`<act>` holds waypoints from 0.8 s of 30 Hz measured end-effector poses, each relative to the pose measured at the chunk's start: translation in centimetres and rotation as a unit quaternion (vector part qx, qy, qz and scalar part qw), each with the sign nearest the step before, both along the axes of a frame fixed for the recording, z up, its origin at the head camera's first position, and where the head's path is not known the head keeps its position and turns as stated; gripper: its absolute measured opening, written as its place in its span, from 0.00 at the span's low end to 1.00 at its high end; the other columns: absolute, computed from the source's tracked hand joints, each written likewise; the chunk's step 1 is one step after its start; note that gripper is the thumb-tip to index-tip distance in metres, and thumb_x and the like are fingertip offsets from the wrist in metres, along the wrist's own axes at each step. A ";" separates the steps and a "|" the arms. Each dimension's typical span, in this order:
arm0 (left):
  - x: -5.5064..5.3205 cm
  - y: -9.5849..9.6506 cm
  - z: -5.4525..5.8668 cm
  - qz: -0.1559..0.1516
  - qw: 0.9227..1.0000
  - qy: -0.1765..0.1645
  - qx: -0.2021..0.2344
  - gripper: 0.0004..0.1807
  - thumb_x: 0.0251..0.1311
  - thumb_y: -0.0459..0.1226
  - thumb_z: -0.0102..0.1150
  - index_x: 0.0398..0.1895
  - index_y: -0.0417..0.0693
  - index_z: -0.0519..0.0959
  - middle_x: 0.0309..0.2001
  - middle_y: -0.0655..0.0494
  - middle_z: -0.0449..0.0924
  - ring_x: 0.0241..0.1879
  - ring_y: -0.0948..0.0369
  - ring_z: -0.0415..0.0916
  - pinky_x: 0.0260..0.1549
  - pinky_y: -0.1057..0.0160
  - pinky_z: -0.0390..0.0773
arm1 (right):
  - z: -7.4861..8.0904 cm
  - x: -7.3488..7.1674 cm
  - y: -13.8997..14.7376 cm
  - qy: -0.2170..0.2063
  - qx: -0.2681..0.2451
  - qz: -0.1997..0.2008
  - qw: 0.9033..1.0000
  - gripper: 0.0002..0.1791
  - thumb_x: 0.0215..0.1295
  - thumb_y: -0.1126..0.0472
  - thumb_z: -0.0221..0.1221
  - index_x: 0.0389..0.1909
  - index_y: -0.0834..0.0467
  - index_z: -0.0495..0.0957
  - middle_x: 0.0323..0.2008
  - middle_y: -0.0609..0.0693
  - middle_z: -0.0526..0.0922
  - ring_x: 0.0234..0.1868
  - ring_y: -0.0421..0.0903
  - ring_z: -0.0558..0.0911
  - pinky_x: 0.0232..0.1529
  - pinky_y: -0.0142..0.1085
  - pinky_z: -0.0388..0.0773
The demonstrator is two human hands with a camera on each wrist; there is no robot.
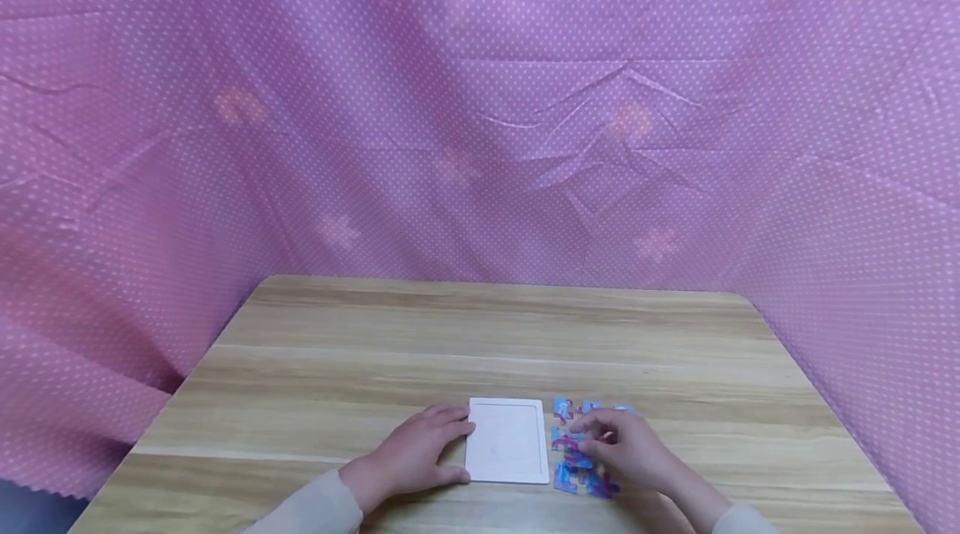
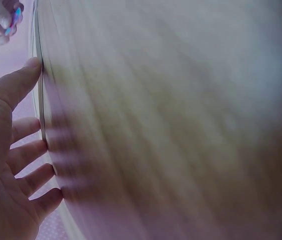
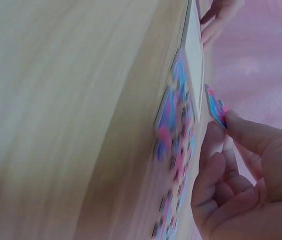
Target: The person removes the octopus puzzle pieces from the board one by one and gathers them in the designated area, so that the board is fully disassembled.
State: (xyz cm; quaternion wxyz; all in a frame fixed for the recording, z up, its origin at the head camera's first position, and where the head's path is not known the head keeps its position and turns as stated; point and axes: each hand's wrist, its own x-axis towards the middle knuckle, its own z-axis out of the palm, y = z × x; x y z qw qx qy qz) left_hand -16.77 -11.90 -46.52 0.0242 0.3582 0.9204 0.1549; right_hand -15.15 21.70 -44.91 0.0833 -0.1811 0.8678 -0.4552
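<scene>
A white puzzle tray [image 1: 507,442] with a thin dark line inside its border lies flat on the table. My left hand [image 1: 416,451] rests at its left side, fingers and thumb spread, fingertips right at the edge. Just right of the tray, my right hand [image 1: 630,444] pinches a jigsaw piece [image 3: 216,107] in blue and pink between thumb and index finger. In the right wrist view the piece is tilted and raised above the others. Several loose jigsaw pieces [image 1: 564,477] lie beside the tray, some hidden under my right hand.
The wooden table [image 1: 450,334] has rounded far corners. Pink dotted cloth [image 1: 480,184] hangs behind it and along both sides.
</scene>
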 end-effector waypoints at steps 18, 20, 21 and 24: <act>-0.2 0.0 0.0 0.006 1.000 -0.012 -0.006 0.35 0.53 0.58 0.62 0.61 0.48 0.75 0.64 0.50 0.68 0.64 0.51 0.63 0.61 0.50 0.64 | -0.7 1.4 5.6 -0.051 -0.003 0.000 0.999 0.09 0.60 0.62 0.63 0.40 0.60 0.81 0.33 0.48 0.83 0.31 0.39 0.79 0.33 0.32 0.78; -0.3 0.0 0.0 0.006 1.000 -0.013 -0.006 0.35 0.53 0.58 0.63 0.61 0.48 0.75 0.64 0.50 0.68 0.64 0.51 0.63 0.61 0.50 0.64 | -0.8 1.5 5.9 -0.061 0.000 -0.002 0.998 0.09 0.59 0.62 0.63 0.40 0.60 0.81 0.34 0.49 0.83 0.31 0.39 0.78 0.33 0.32 0.77; -0.3 0.0 0.0 0.006 1.000 -0.013 -0.006 0.35 0.53 0.58 0.63 0.61 0.48 0.75 0.64 0.50 0.68 0.64 0.51 0.63 0.61 0.50 0.64 | -0.9 1.6 6.0 -0.069 0.001 -0.003 0.998 0.09 0.59 0.63 0.64 0.40 0.60 0.81 0.35 0.49 0.83 0.32 0.39 0.78 0.34 0.31 0.77; -0.3 0.0 0.0 0.005 1.000 -0.013 -0.005 0.35 0.53 0.57 0.63 0.60 0.48 0.75 0.64 0.50 0.69 0.64 0.51 0.63 0.60 0.50 0.64 | -1.0 1.8 6.2 -0.084 0.006 -0.005 0.996 0.09 0.58 0.64 0.64 0.40 0.60 0.81 0.32 0.49 0.82 0.32 0.40 0.78 0.33 0.31 0.77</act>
